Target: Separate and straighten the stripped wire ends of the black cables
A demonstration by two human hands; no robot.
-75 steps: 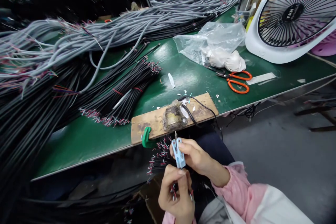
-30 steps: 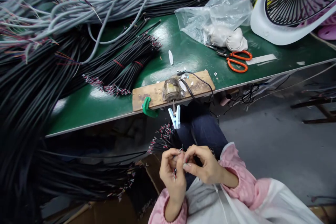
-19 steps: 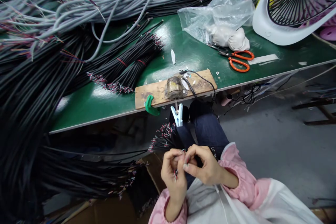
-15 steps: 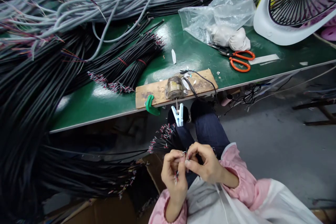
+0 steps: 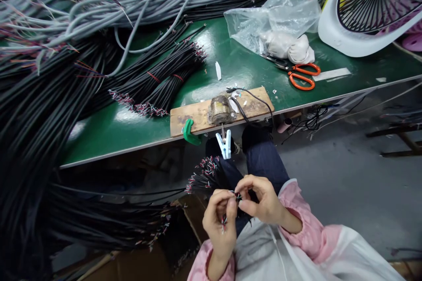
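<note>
My left hand [image 5: 220, 218] is closed on a thin black cable, and the cable's stripped red and white wire ends [image 5: 224, 224] stick out below its fingers. Close beside it, my right hand [image 5: 259, 196] holds its thumb and forefinger around the small coloured wires [image 5: 237, 195] at the cable's tip; the exact contact is too small to make out. Across my lap lies a bundle of black cables [image 5: 206, 175] with red and white ends. Just beyond it, a light blue clothes peg [image 5: 224, 144] is clipped to the metal shaft of a small motor [image 5: 220, 109].
The motor sits on a wooden board [image 5: 191, 116], held by a green clamp [image 5: 191, 132] at the edge of the green table [image 5: 244, 70]. Grey cables [image 5: 132, 9] and black cables [image 5: 158, 68] pile up left. Orange-handled scissors [image 5: 301, 77], a plastic bag [image 5: 250, 22] and a fan [image 5: 339, 39] lie right.
My right thumb has moved slightly away from the left fingers, and the gap between the right thumb and forefinger looks wider. My legs have shifted a little.
</note>
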